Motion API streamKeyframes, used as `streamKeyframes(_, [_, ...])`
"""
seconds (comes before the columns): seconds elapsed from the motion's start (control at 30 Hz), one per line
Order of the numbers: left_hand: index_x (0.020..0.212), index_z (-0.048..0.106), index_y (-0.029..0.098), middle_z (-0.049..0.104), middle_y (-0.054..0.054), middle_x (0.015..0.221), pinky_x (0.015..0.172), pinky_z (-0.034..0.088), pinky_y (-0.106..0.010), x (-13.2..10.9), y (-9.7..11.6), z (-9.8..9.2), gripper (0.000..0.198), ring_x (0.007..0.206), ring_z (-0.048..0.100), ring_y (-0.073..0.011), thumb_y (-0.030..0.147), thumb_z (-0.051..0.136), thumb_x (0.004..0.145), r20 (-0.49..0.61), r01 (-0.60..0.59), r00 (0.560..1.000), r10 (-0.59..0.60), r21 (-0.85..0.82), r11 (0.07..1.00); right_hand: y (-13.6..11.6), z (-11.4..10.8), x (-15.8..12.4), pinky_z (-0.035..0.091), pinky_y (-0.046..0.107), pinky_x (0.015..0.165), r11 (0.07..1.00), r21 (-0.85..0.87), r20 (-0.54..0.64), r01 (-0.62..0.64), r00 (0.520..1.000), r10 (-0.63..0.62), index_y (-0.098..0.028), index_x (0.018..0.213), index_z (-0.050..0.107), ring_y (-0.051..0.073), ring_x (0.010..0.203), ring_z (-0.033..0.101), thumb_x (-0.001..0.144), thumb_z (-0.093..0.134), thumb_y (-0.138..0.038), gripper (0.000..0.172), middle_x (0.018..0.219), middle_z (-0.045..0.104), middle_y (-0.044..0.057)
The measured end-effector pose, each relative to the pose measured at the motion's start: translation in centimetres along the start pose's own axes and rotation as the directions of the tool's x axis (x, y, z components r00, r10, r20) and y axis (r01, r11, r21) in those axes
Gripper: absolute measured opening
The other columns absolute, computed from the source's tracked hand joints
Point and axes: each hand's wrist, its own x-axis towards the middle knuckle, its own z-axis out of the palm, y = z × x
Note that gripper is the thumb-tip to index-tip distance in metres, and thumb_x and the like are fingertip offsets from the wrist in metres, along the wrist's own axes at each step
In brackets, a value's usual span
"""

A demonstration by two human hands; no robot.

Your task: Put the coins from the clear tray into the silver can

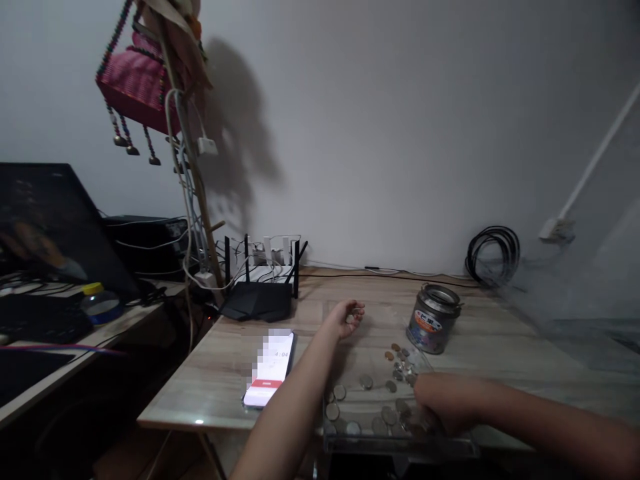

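Several silver coins (366,382) and a few brass-coloured coins (396,347) lie spread in a shallow clear plastic tray (400,448) at the table's front edge. My left hand (350,319) is over the tray's far left part, its fingers curled in; a small pale glint shows between them, too small to name. Low at the tray's right side, my right hand (445,403) bends down among the coins, blurred, with its fingers hidden. Beyond it stands a metal tin (434,323) with an orange and white label and an open round top.
A lit phone (271,370) lies left of my left forearm. Behind it sit a black router (257,300) and cables. Coiled black cable (494,253) rests by the wall, near transparent plastic sheeting (580,300). A desk at far left holds a monitor (45,227) and a yellow-capped bottle (101,305).
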Motion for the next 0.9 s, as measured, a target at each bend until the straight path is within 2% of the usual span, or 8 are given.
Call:
streamKeyframes(0.2, [0.069, 0.050, 0.010, 0.047, -0.001, 0.051, 0.037, 0.025, -0.012, 0.6, 0.0, -0.1, 0.017, 0.040, 0.039, -0.0033, 0.017, 0.035, 0.075, -0.055, -0.022, 0.998, 0.022, 0.005, 1.000, 0.2, 0.4, 0.9, 0.022, 0.021, 0.037, 0.996, -0.086, 0.080, -0.039, 0.996, 0.046, -0.018, 0.031, 0.049, 0.004, 0.029, 0.019, 0.035, 0.054, -0.002, 0.017, 0.028, 0.023, -0.010])
streamKeyframes(0.3, [0.067, 0.051, 0.010, 0.048, -0.001, 0.050, 0.038, 0.027, -0.012, 0.8, -0.2, -0.1, 0.018, 0.041, 0.040, -0.0035, 0.017, 0.036, 0.075, -0.049, -0.013, 0.999, 0.013, 0.014, 1.000, 0.1, -0.8, 1.9, 0.027, 0.021, 0.040, 0.994, -0.104, 0.109, -0.017, 0.994, 0.029, -0.017, 0.042, 0.058, 0.006, 0.033, 0.031, 0.037, 0.057, -0.006, 0.012, 0.033, 0.038, -0.007])
streamKeyframes(0.43, [0.068, 0.053, 0.009, 0.052, -0.003, 0.052, 0.042, 0.033, -0.014, 0.8, -0.6, 0.0, 0.023, 0.044, 0.045, -0.0056, 0.021, 0.036, 0.077, 0.009, 0.028, 1.000, -0.030, 0.140, 0.990, 0.6, -4.8, 4.8, 0.034, 0.019, 0.045, 0.972, 0.206, 0.014, 0.113, 0.993, -0.118, -0.016, 0.065, 0.065, 0.009, 0.046, 0.048, 0.051, 0.056, -0.019, 0.016, 0.053, 0.059, -0.001])
streamKeyframes(0.57, [0.064, 0.052, 0.012, 0.047, -0.001, 0.044, 0.038, 0.029, -0.016, 1.1, -1.1, 0.0, 0.039, 0.038, 0.043, -0.0066, 0.038, 0.029, 0.081, 0.001, 0.112, 0.993, -0.120, 0.364, 0.925, 1.6, -7.7, 8.5, 0.040, 0.021, 0.052, 0.821, 0.515, -0.141, 0.246, 0.969, -0.203, -0.013, 0.070, 0.062, 0.010, 0.054, 0.053, 0.055, 0.058, -0.026, 0.021, 0.063, 0.062, 0.002])
streamKeyframes(0.63, [0.068, 0.053, 0.012, 0.049, -0.001, 0.046, 0.035, 0.025, -0.015, 1.3, -1.1, 0.1, 0.039, 0.037, 0.041, -0.0064, 0.043, 0.031, 0.079, 0.060, 0.140, 0.983, -0.175, 0.375, 0.916, 2.2, -7.5, 10.0, 0.040, 0.021, 0.050, 0.746, 0.606, -0.195, 0.275, 0.961, -0.196, -0.012, 0.067, 0.060, 0.009, 0.051, 0.052, 0.055, 0.059, -0.028, 0.020, 0.060, 0.061, 0.001])
streamKeyframes(0.7, [0.071, 0.054, 0.012, 0.049, -0.002, 0.046, 0.031, 0.017, -0.014, 1.4, -0.9, 0.3, 0.034, 0.035, 0.038, -0.0053, 0.038, 0.033, 0.078, 0.126, 0.175, 0.962, -0.243, 0.399, 0.900, 2.7, -6.5, 11.3, 0.038, 0.020, 0.044, 0.710, 0.645, -0.256, 0.282, 0.955, -0.147, -0.012, 0.065, 0.058, 0.009, 0.046, 0.051, 0.056, 0.059, -0.030, 0.021, 0.054, 0.059, 0.000])
streamKeyframes(0.8, [0.066, 0.052, 0.012, 0.045, -0.001, 0.042, 0.029, 0.007, -0.015, 1.4, -0.7, 0.6, 0.036, 0.029, 0.030, -0.0044, 0.041, 0.033, 0.076, 0.140, 0.251, 0.929, -0.344, 0.446, 0.859, 3.5, -4.7, 12.3, 0.034, 0.019, 0.039, 0.660, 0.679, -0.366, 0.321, 0.928, -0.075, -0.013, 0.067, 0.057, 0.010, 0.044, 0.051, 0.058, 0.058, -0.035, 0.024, 0.052, 0.057, 0.000])
streamKeyframes(0.9, [0.058, 0.047, 0.014, 0.044, -0.001, 0.041, 0.029, 0.002, -0.015, 1.5, -0.6, 0.7, 0.037, 0.028, 0.026, -0.0036, 0.045, 0.035, 0.075, 0.158, 0.272, 0.911, -0.382, 0.466, 0.842, 3.9, -3.6, 12.5, 0.036, 0.020, 0.041, 0.606, 0.692, -0.468, 0.391, 0.883, -0.035, -0.013, 0.066, 0.055, 0.010, 0.045, 0.052, 0.058, 0.058, -0.038, 0.026, 0.053, 0.057, 0.000])
